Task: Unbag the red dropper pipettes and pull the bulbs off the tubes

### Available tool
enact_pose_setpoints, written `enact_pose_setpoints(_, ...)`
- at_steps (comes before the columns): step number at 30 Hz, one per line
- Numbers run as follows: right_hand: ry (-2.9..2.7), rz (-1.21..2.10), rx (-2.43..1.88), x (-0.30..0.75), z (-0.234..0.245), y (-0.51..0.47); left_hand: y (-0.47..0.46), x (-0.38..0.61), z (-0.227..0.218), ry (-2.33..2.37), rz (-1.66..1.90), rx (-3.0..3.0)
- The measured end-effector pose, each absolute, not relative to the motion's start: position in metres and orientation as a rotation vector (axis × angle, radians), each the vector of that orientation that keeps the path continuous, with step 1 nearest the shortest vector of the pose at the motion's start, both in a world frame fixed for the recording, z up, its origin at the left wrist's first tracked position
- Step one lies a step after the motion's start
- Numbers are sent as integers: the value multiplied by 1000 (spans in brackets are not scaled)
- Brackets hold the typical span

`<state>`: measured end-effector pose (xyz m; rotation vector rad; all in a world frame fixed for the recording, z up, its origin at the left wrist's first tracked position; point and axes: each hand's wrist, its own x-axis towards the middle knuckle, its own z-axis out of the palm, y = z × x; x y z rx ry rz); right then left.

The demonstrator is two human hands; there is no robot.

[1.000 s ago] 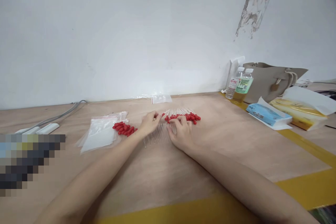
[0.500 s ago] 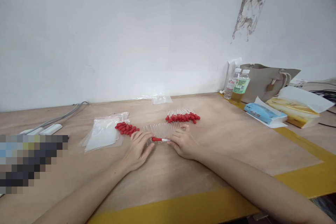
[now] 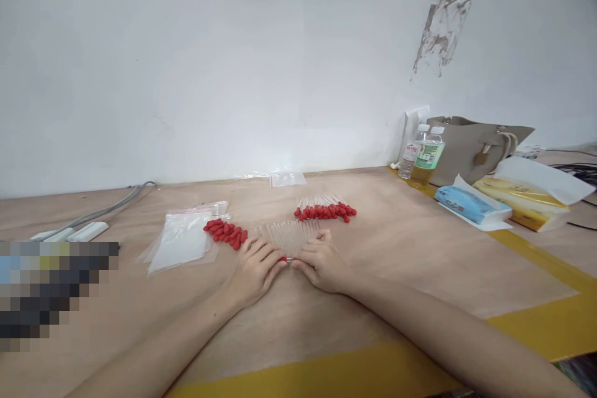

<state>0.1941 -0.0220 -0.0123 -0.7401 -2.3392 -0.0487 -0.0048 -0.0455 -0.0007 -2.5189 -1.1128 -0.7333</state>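
My left hand [image 3: 259,267] is closed around a red rubber bulb [image 3: 283,259], and only a small bit of red shows past the fingers. My right hand [image 3: 324,263] pinches a thin clear glass tube [image 3: 290,259] whose end meets the bulb, forming a dropper held low over the table. Just behind both hands lies a row of clear glass tubes [image 3: 286,232], partly covered by the fingers. Loose red bulbs [image 3: 227,232] are heaped beyond my left hand. Farther back, several droppers with red bulbs [image 3: 325,208] lie side by side, bulbs toward me.
Clear zip bags [image 3: 181,239] are stacked at left, near a power strip [image 3: 88,231] and grey cable. Another bag [image 3: 288,180] lies by the wall. Two bottles [image 3: 428,155], a grey handbag [image 3: 459,152] and tissue packs [image 3: 473,202] stand at right. Yellow tape [image 3: 326,367] marks the table edge.
Both hands have come closer together and slightly toward me. The left fingers now cover most of the red bulb, and less of the glass tube shows between the hands.
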Motion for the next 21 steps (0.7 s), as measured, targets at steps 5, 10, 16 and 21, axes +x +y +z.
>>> enact_pose_setpoints(5,-2334,-72,-655,196,-11,-21,-47,-4,3,-1108,-652,-2591)
enact_pose_setpoints(10,-2311,-229,-551,199,-12,-17,-47,-6,4,-1119,-641,-2664)
enact_pose_setpoints(16,-2296,-338,-505,208,-12,-18,-48,-7,6,-1067,-647,-2686)
enact_pose_setpoints(21,-2224,-252,-687,225,-8,-10,-44,-23,-1,-1228,-753,-2593)
